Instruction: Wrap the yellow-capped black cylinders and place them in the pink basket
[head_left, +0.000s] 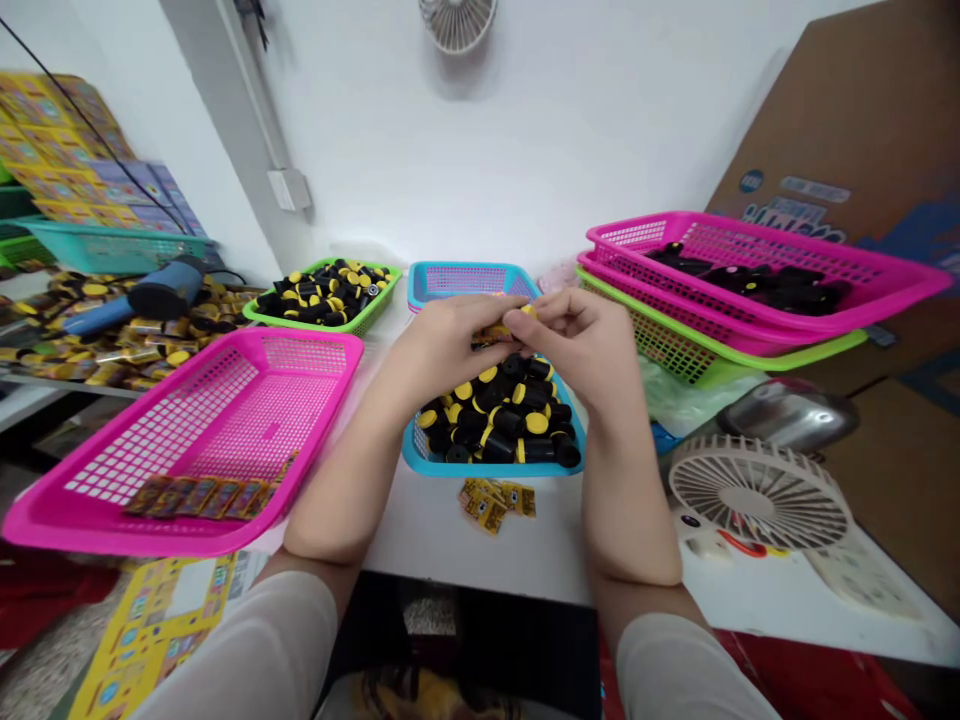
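Note:
My left hand (442, 345) and my right hand (592, 340) meet above the blue basket (416, 466), fingers closed together. Between them is a small yellow printed piece (495, 332), mostly covered by the fingers; whether it is a loose label or a labelled cylinder I cannot tell. Below, the basket holds many small black cylinders with yellow caps (510, 415). Several yellow printed labels (487, 500) lie on the white table (487, 555) in front of it.
On the left stand a pink basket (262, 400) with a row of small printed packs (202, 497) and a green basket (367, 313) of capped cylinders. Stacked pink and green baskets (750, 230) hold black parts on the right. A small fan (757, 495) lies near the right edge.

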